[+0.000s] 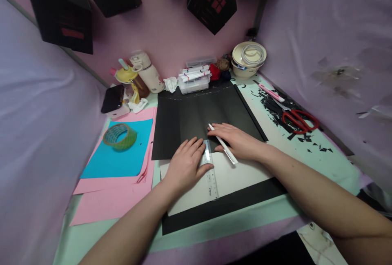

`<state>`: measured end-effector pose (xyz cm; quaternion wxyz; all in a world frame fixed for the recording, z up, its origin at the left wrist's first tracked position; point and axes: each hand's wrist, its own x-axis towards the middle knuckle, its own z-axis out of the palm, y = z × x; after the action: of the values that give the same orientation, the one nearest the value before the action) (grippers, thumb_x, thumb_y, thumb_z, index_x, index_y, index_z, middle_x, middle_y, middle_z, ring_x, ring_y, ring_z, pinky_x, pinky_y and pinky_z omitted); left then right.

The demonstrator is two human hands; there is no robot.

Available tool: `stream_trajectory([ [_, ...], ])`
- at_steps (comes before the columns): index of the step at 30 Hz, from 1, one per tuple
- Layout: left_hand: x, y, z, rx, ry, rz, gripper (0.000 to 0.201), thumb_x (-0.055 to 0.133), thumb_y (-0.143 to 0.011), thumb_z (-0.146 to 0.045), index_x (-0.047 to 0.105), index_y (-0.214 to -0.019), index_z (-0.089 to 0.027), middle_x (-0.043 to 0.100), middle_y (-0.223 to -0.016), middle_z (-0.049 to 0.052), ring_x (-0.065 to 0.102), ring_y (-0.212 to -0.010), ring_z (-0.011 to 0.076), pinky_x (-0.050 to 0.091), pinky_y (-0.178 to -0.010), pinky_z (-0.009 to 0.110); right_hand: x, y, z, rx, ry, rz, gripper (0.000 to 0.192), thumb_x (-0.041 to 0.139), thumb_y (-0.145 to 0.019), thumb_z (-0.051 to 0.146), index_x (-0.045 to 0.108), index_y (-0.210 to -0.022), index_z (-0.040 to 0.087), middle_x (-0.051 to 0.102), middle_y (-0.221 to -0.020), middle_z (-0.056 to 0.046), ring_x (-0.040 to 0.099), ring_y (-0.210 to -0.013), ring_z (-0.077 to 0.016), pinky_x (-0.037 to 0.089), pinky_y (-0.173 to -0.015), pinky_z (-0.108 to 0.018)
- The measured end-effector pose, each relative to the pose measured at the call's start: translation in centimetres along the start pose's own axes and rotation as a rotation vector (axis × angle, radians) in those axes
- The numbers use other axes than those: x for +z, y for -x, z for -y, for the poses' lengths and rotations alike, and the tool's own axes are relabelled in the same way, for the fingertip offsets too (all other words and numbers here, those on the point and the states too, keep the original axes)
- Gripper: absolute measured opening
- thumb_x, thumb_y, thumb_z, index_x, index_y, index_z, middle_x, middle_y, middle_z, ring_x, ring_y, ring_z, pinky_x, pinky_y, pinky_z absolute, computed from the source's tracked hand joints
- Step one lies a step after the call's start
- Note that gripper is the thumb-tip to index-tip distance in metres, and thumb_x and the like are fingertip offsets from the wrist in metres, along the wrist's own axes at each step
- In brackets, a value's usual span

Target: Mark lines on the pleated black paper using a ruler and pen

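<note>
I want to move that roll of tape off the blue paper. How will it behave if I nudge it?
The tape roll lies flat on its side, so it probably slides rather than rolls. It looks like a hollow ring, likely light. The blue paper under it may shift with it.

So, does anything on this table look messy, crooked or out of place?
Yes. Black paper scraps lie scattered at the right, around the red scissors. A crumpled tissue sits by the marker box. The ruler under the left hand lies at a slight slant to the black sheet.
</note>
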<state>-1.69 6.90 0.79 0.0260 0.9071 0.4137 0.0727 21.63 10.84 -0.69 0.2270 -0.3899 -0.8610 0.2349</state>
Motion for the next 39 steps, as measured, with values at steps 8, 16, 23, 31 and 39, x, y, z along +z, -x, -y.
stream_trajectory([
  [8, -0.1, 0.1, 0.0, -0.009, -0.003, 0.02, 0.06, 0.051, -0.089, -0.057, 0.054, -0.13, -0.013, 0.052, -0.14, 0.014, 0.043, -0.134, 0.0307, 0.031, -0.112, 0.048, 0.0, 0.0, -0.2, -0.003, 0.028, 0.018, 0.051, 0.065, -0.084, 0.037, 0.053, -0.132, 0.024, 0.053, -0.14, -0.011, 0.041, -0.136, -0.027, 0.032, -0.113, -0.05],
  [16, 0.0, 0.0, -0.1, -0.014, 0.0, 0.028, 0.059, 0.051, -0.089, -0.056, 0.054, -0.13, -0.014, 0.052, -0.14, 0.013, 0.042, -0.134, 0.0305, 0.032, -0.112, 0.048, 0.0, 0.0, -0.1, 0.003, 0.045, 0.031, 0.051, 0.064, -0.085, 0.037, 0.052, -0.133, 0.024, 0.052, -0.141, -0.011, 0.039, -0.137, -0.0265, 0.031, -0.114, -0.048],
  [23, -0.3, -0.1, -0.3, -0.028, -0.014, 0.057, 0.06, 0.054, -0.089, -0.054, 0.054, -0.13, -0.011, 0.052, -0.14, 0.014, 0.043, -0.134, 0.0308, 0.033, -0.111, 0.048, 0.0, 0.0, -0.1, 0.003, 0.06, 0.035, 0.052, 0.064, -0.085, 0.037, 0.051, -0.134, 0.023, 0.051, -0.142, -0.011, 0.039, -0.137, -0.0267, 0.032, -0.113, -0.049],
  [31, -0.3, -0.2, -0.4, -0.04, -0.001, 0.072, 0.06, 0.054, -0.089, -0.054, 0.054, -0.131, -0.012, 0.052, -0.141, 0.013, 0.042, -0.135, 0.0303, 0.033, -0.112, 0.046, 0.1, -0.1, -0.2, -0.018, 0.025, -0.02, 0.048, 0.063, -0.086, 0.037, 0.054, -0.131, 0.024, 0.057, -0.136, -0.01, 0.045, -0.133, -0.0281, 0.036, -0.11, -0.049],
  [39, -0.5, -0.3, -0.4, -0.043, -0.009, 0.083, 0.061, 0.053, -0.089, -0.054, 0.053, -0.132, -0.011, 0.052, -0.141, 0.013, 0.042, -0.134, 0.0308, 0.034, -0.111, 0.047, -0.7, -0.8, 1.8, 0.133, -0.308, -0.386, 0.028, 0.045, -0.095, 0.035, 0.067, -0.106, 0.022, 0.069, -0.104, -0.006, 0.063, -0.095, -0.019, 0.048, -0.084, -0.033],
])
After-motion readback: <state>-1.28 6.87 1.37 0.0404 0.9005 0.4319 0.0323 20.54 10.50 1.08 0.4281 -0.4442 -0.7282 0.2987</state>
